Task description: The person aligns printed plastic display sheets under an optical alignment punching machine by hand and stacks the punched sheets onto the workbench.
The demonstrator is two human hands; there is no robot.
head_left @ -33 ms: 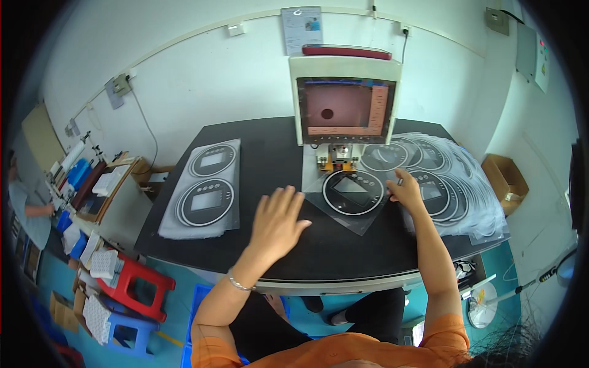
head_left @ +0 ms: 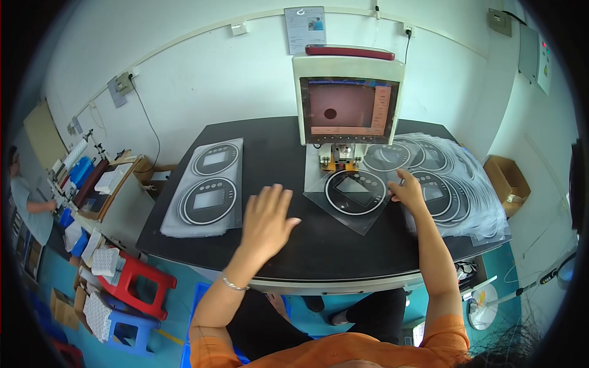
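A clear plastic sheet printed with a black round panel [head_left: 355, 192] lies turned like a diamond, its far part under the head [head_left: 339, 161] of a machine with a screen [head_left: 348, 111]. My right hand [head_left: 407, 190] is closed at the sheet's right edge, thumb and fingers pinched there; a small dark bit shows between them, too small to name. My left hand [head_left: 267, 222] hovers over the black table, fingers spread and holding nothing, left of that sheet. To its left lies a neat stack of similar printed sheets [head_left: 207, 201]. A larger, fanned-out pile of them [head_left: 469, 196] spreads beyond my right hand.
The black table [head_left: 282, 260] has its front edge close to my body. A cardboard box [head_left: 507, 183] stands past its right end. On the left are a red stool [head_left: 147, 285], a blue stool [head_left: 132, 331], a loaded side bench [head_left: 123, 199] and another person [head_left: 30, 205].
My left hand has drawn a little to the left, away from the diamond-turned sheet. My right hand stays at the sheet's edge. The whole view has shifted slightly.
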